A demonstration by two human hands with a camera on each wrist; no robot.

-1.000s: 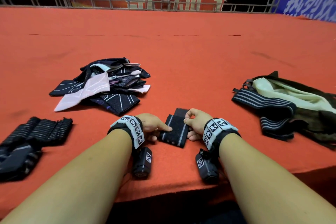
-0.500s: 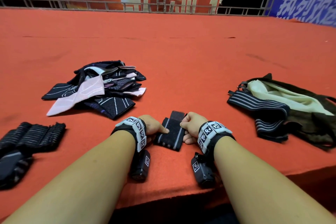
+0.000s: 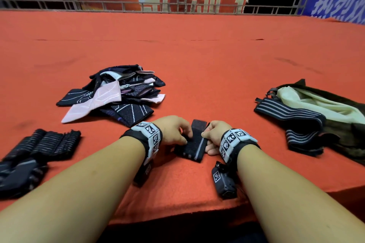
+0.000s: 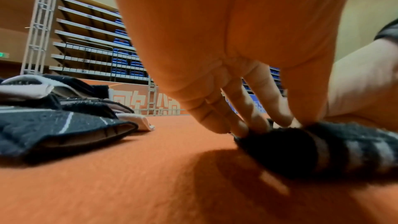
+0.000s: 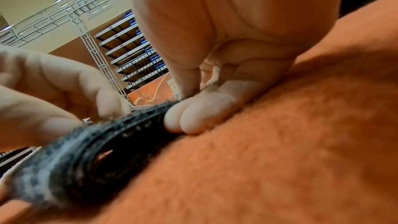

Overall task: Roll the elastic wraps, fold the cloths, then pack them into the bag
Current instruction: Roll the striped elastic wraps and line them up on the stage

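Pinned between two hands near the front edge of a nubby orange-red felt surface [image 3: 197, 49]: a dark, fuzzy elastic wrap [image 3: 190, 147] with pale stripes, coiled into a flattened roll, its loose end lying flat beyond the knuckles. Left hand [image 3: 173, 129] curled over it, fingertips [image 4: 239, 128] pressing its top edge; right hand [image 3: 214, 134] clamping the other side, curled fingers [image 5: 189, 120] against the coil. To the left, a jumbled heap of dark patterned and pale pink cloths [image 3: 110, 96], number unclear, and a row of ribbed rolled wraps [image 3: 39, 146], partly cut off. To the right, two unrolled striped wraps [image 3: 288, 112] draped by an olive bag [image 3: 339, 124] with pale lining, cropped at the frame.
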